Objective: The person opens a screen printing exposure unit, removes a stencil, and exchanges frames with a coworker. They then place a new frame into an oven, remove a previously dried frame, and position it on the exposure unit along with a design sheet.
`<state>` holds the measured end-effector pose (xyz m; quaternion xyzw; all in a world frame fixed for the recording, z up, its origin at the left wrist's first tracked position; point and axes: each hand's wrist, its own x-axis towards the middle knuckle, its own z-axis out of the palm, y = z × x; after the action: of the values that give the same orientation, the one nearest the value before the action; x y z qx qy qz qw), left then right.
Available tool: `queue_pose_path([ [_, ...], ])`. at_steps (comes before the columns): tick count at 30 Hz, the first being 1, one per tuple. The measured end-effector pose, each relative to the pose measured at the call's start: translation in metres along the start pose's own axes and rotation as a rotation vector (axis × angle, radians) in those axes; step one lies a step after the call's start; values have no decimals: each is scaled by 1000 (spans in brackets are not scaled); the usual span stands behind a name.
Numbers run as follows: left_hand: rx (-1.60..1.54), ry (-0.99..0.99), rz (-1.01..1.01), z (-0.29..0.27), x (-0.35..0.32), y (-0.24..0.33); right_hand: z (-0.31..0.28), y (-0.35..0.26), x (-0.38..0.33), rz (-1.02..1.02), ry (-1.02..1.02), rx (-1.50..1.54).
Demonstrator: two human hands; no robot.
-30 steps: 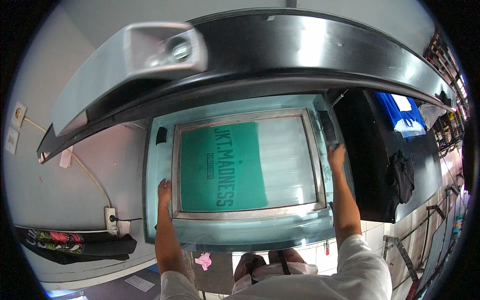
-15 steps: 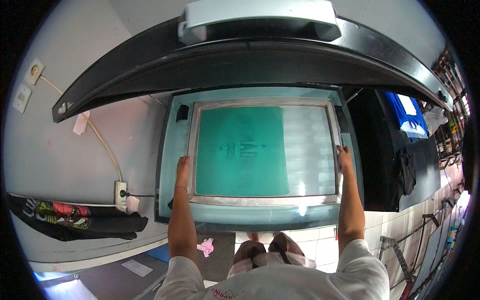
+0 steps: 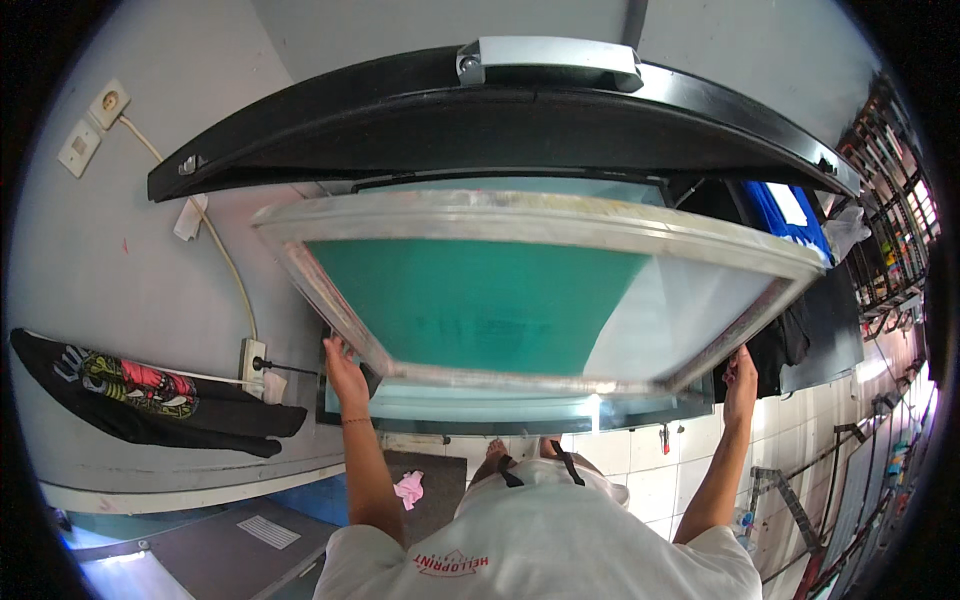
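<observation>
A silk-screen frame is raised and tilted above the glass-topped light box, its far edge higher than its near one. Green emulsion covers most of the mesh, while a pale strip lies to the right. My left hand is closed on the frame's left rail. On the right rail, my right hand grips with its fingers partly hidden by the frame. Any marks in the emulsion are blurred.
Beyond the frame, the light box's black lid with a silver handle stands raised. A black printed shirt lies on a ledge at left, near a power socket. Blue cloth sits at right. Pink cloth lies on the floor.
Both hands have lifted the silk-screen frame off the glass and tipped its far edge up. It now hides most of the light box.
</observation>
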<state>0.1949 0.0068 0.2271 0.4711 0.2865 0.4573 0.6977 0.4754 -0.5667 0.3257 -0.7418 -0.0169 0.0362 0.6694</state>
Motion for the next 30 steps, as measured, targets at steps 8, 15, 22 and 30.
queue_pose_path([
  [8,39,-581,-444,34,20,76,-58,-17,38,-21,-482,173],
  [15,465,-715,-718,22,59,74,-33,-29,50,235,-764,245],
  [22,562,-595,-471,26,61,-35,35,99,91,298,-267,-18],
  [30,986,-296,-474,13,85,-123,65,189,128,327,-174,-79],
])
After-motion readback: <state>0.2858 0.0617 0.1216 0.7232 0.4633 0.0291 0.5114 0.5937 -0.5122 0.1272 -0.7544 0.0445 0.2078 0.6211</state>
